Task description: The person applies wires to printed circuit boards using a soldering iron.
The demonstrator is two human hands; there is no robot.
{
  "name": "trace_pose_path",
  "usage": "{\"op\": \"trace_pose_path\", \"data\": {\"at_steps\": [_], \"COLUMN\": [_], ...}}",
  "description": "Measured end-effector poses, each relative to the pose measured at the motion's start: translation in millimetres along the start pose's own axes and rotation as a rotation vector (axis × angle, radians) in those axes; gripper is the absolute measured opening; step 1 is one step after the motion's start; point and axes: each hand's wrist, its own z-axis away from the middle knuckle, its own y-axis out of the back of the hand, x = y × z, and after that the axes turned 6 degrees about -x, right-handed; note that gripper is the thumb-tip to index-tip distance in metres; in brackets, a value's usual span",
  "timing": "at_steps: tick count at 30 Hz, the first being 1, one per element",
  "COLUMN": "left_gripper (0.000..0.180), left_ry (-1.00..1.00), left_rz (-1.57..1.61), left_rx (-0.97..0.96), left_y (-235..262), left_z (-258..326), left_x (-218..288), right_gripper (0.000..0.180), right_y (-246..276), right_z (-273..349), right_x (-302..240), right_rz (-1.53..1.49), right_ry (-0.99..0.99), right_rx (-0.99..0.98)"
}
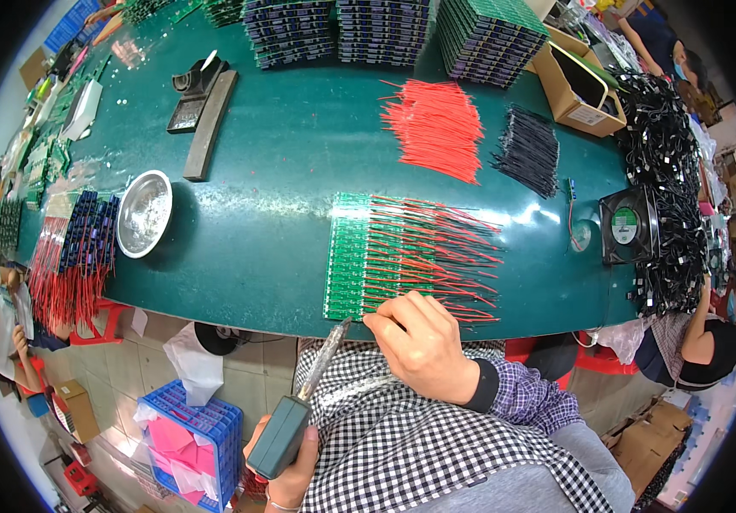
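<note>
A green circuit board panel (pixel 349 256) lies on the dark green table (pixel 282 171), with many red wires (pixel 445 248) fanning from it to the right. My right hand (pixel 423 346) rests at the panel's near edge, thumb and fingers pinched on the lowest red wire. My left hand (pixel 291 474) is low by my lap, gripping the dark handle of a soldering iron (pixel 286 432). The iron's metal shaft slants up, and its tip (pixel 349 322) sits just below the panel's near corner, close to my right fingertips.
Loose red wires (pixel 436 128) and black wires (pixel 529 150) lie behind the panel. Board stacks (pixel 385 30) line the far edge. Also here are a metal dish (pixel 144 212), an iron stand (pixel 197 85), a fan (pixel 629 227), a cardboard box (pixel 577 85) and a blue basket (pixel 188 436). Another person (pixel 701 342) sits right.
</note>
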Motion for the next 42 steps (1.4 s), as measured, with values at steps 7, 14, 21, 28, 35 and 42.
{"op": "trace_pose_path", "data": {"at_steps": [7, 14, 21, 28, 35, 42], "left_gripper": [0.024, 0.034, 0.027, 0.016, 0.022, 0.021], "left_ry": [0.032, -0.053, -0.057, -0.087, -0.107, -0.055], "left_rz": [-0.043, 0.114, 0.162, 0.330, 0.451, 0.216], "left_rx": [0.031, 0.586, 0.957, 0.889, 0.903, 0.958], "left_y": [-3, 21, 46, 48, 26, 43], "left_z": [9, -37, -145, -148, -121, -114], "left_x": [-14, -35, -26, -32, -32, -24], "right_gripper": [0.021, 0.023, 0.022, 0.025, 0.030, 0.036], "right_y": [2, 5, 14, 70, 40, 34], "right_z": [1, 2, 0, -54, -104, -116], "right_x": [-1, 0, 1, 37, 98, 106], "right_rz": [-0.005, -0.023, -0.062, -0.044, -0.070, -0.114], "right_ry": [-0.005, -0.001, 0.011, 0.074, -0.014, -0.097], "right_rx": [-0.006, -0.030, -0.064, 0.030, -0.335, -0.494]}}
